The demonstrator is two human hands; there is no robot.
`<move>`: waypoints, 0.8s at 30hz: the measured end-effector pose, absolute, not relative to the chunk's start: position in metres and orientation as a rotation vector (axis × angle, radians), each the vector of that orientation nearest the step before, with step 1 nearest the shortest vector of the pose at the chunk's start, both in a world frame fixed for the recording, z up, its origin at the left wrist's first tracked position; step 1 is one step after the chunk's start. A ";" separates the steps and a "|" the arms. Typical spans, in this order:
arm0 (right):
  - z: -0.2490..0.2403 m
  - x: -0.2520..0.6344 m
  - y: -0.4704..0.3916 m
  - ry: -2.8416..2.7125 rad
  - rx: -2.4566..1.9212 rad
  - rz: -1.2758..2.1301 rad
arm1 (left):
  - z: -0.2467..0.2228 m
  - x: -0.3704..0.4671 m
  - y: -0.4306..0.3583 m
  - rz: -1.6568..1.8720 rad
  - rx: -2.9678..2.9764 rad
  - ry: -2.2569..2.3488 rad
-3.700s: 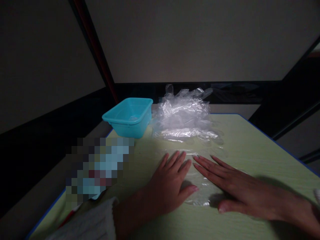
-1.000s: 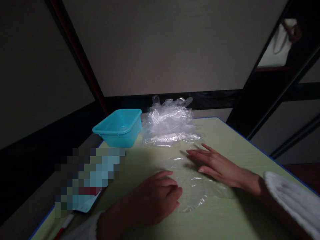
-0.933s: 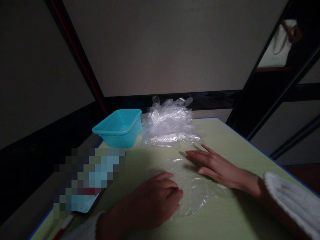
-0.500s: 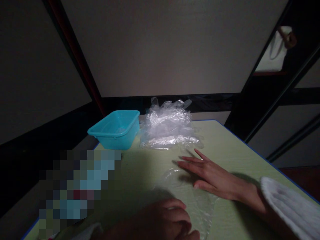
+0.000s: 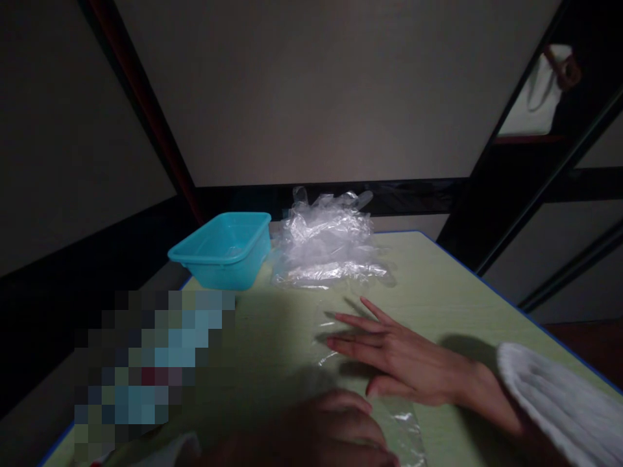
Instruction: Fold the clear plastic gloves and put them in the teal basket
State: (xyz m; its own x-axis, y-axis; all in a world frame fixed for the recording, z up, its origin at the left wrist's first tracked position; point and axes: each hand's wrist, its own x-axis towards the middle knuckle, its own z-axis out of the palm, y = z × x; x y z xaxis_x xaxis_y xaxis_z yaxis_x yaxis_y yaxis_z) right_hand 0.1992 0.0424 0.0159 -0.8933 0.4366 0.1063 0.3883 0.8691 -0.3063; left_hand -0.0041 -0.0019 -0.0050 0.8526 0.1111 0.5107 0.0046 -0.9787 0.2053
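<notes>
A thin, clear disposable plastic glove (image 5: 406, 421) lies flat on the table in front of me, partly covered by both hands. My right hand (image 5: 389, 350) rests over it, fingers spread and stretched out, holding nothing. Close to me, my left hand (image 5: 348, 428) has its fingers curled down on the near part of the glove; it is dark and slightly blurred, and its fingertips are partly hidden. Beyond the hands sits a crinkled pile of clear plastic gloves (image 5: 331, 240), with some finger shapes sticking up.
A turquoise plastic basin (image 5: 228, 272) stands at the table's far left. A pixelated patch (image 5: 160, 357) hides things along the left side. The pale table (image 5: 452, 292) has a blue edge, and panels (image 5: 331, 97) rise behind it. A white bag (image 5: 535, 97) is at upper right.
My right hand has slid left and slightly toward me over the plastic glove. The glove has shifted, with its upper end lying farther from me. My left hand has moved slightly.
</notes>
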 end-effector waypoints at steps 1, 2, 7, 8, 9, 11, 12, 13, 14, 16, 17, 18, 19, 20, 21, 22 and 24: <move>0.018 0.203 0.044 -2.847 -0.658 0.376 | 0.000 -0.008 0.001 0.840 2.844 0.165; 0.019 0.207 0.046 -2.814 -0.684 0.331 | 0.005 -0.012 0.005 0.862 2.850 0.307; 0.014 0.228 0.058 -2.680 -0.844 0.197 | 0.005 -0.030 0.028 0.914 2.772 0.826; 0.013 0.230 0.059 -2.665 -0.864 0.195 | 0.002 -0.031 0.031 0.874 2.750 0.866; 0.011 0.231 0.060 -2.654 -0.880 0.198 | -0.001 -0.031 0.034 0.841 2.729 0.890; 0.009 0.231 0.061 -2.649 -0.895 0.210 | -0.006 -0.030 0.037 0.787 2.702 0.916; 0.009 0.231 0.061 -2.653 -0.900 0.217 | -0.007 -0.029 0.037 0.771 2.695 0.925; 0.008 0.230 0.061 -2.661 -0.905 0.225 | -0.008 -0.029 0.037 0.759 2.689 0.933; 0.008 0.228 0.061 -2.671 -0.909 0.235 | -0.009 -0.028 0.037 0.752 2.687 0.936; 0.008 0.226 0.060 -2.690 -0.916 0.258 | -0.009 -0.027 0.037 0.746 2.687 0.938; 0.008 0.225 0.060 -2.696 -0.918 0.271 | -0.008 -0.027 0.037 0.743 2.687 0.940; 0.007 0.224 0.061 -2.701 -0.918 0.284 | -0.008 -0.027 0.037 0.743 2.691 0.940; 0.006 0.223 0.061 -2.705 -0.917 0.296 | -0.008 -0.027 0.037 0.747 2.697 0.941; 0.005 0.222 0.061 -2.710 -0.914 0.308 | -0.009 -0.027 0.037 0.754 2.703 0.945; 0.004 0.221 0.061 -2.716 -0.910 0.317 | -0.009 -0.027 0.037 0.762 2.708 0.950; 0.003 0.221 0.061 -2.724 -0.903 0.324 | -0.009 -0.027 0.037 0.771 2.712 0.957; 0.002 0.220 0.062 -2.727 -0.900 0.321 | -0.009 -0.028 0.037 0.782 2.713 0.978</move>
